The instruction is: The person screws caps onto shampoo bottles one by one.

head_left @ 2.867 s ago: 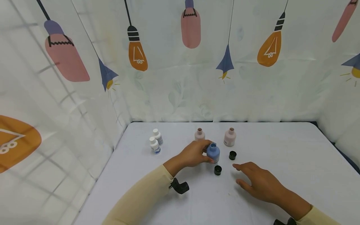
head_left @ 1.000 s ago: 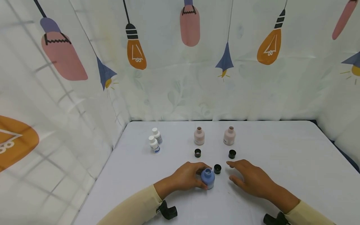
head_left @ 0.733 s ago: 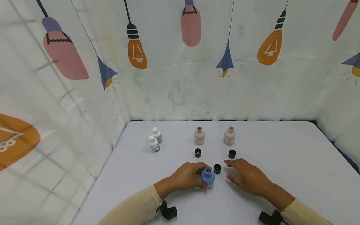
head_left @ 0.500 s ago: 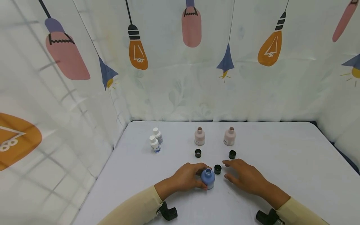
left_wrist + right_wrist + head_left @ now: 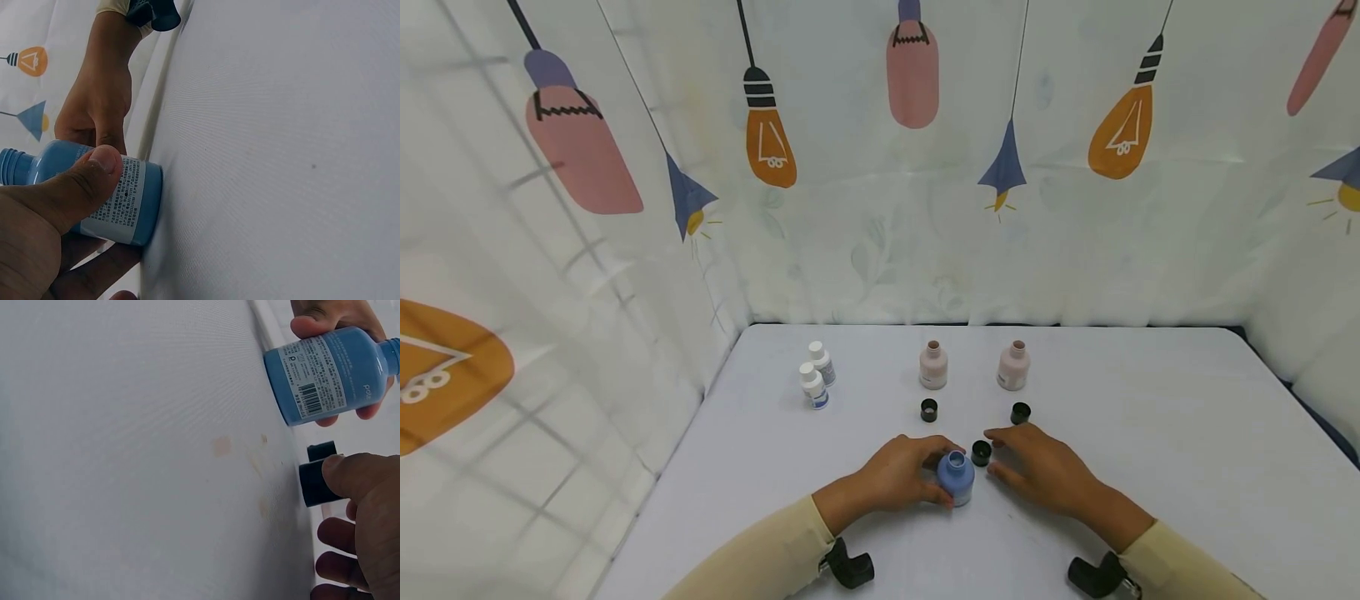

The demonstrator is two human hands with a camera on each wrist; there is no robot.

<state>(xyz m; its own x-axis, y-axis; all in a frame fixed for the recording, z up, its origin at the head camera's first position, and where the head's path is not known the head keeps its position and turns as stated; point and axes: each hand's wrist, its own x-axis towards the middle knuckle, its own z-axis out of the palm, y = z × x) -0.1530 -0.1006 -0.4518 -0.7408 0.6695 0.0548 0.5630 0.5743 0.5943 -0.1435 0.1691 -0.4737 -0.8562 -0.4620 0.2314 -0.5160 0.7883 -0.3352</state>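
My left hand (image 5: 898, 475) grips a blue bottle (image 5: 957, 482) whose neck stands uncapped; it is upright on the white table. In the left wrist view the thumb lies across the label of the blue bottle (image 5: 122, 200). Just right of the bottle lies a black screw cap (image 5: 981, 453). My right hand (image 5: 1048, 471) is beside this cap, index finger and thumb spread at its right side. In the right wrist view, the thumb of the right hand (image 5: 381, 512) overlaps the black cap (image 5: 317, 485), and the other fingers are apart from it.
Two uncapped pale pink bottles, one left (image 5: 933, 367) and one right (image 5: 1013, 367), stand farther back. Before them lie two more black caps, one left (image 5: 928, 410) and one right (image 5: 1020, 412). Two small white bottles (image 5: 813, 386) stand at the left. A printed curtain (image 5: 850, 250) encloses the table (image 5: 1150, 417).
The left hand has brought the blue bottle nearer and slightly left, then held it still. The right hand has moved left to the black cap beside the bottle.
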